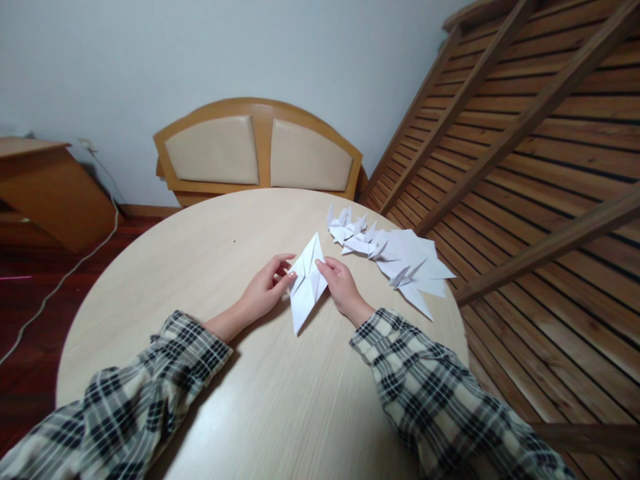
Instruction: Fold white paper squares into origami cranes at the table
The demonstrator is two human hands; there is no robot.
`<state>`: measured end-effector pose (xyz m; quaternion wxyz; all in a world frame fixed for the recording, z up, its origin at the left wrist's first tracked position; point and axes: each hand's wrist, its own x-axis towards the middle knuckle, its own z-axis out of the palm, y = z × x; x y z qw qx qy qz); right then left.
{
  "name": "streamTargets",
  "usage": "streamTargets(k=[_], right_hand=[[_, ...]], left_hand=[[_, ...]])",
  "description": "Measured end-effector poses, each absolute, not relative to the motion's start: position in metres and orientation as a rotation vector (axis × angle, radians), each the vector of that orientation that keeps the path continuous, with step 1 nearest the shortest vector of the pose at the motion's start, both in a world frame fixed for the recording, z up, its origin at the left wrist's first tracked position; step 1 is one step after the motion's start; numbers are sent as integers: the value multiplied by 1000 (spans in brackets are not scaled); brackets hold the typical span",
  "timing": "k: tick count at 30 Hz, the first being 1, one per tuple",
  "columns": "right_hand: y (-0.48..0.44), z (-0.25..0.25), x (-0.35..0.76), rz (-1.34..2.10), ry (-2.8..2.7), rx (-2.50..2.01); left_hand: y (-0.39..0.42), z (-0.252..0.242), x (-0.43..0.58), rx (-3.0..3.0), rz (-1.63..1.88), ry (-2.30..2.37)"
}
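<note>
A white sheet of paper folded into a long diamond shape (307, 283) lies on the round pale wooden table (200, 267). My left hand (267, 287) pinches its left edge with thumb and fingertips. From the other side, my right hand (340, 283) grips the right edge, fingers curled on the fold. Both forearms wear plaid sleeves and rest on the tabletop.
Several finished white paper cranes (353, 233) and loose white sheets (415, 263) lie at the table's right edge. A wooden chair with padded back (257, 150) stands behind the table. A slatted wooden frame (525, 133) leans at right. A cable (65, 277) runs across the floor at left.
</note>
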<state>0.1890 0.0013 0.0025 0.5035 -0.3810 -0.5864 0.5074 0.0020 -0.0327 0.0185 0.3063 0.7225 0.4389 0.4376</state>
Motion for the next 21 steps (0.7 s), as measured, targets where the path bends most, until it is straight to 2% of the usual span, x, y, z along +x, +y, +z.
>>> streamTargets(k=[4, 10, 17, 21], right_hand=[[5, -3, 189, 1172, -1361, -989], [6, -5, 188, 1110, -1329, -1030], [2, 4, 186, 1222, -1259, -992], [-1, 8, 185, 1269, -1285, -949]], left_hand=[[-40, 23, 5, 2301, 1305, 1244], [-57, 27, 22, 2773, 1037, 1134], [-50, 21, 19, 2832, 909, 1318], [-42, 20, 8, 2730, 978, 1317]])
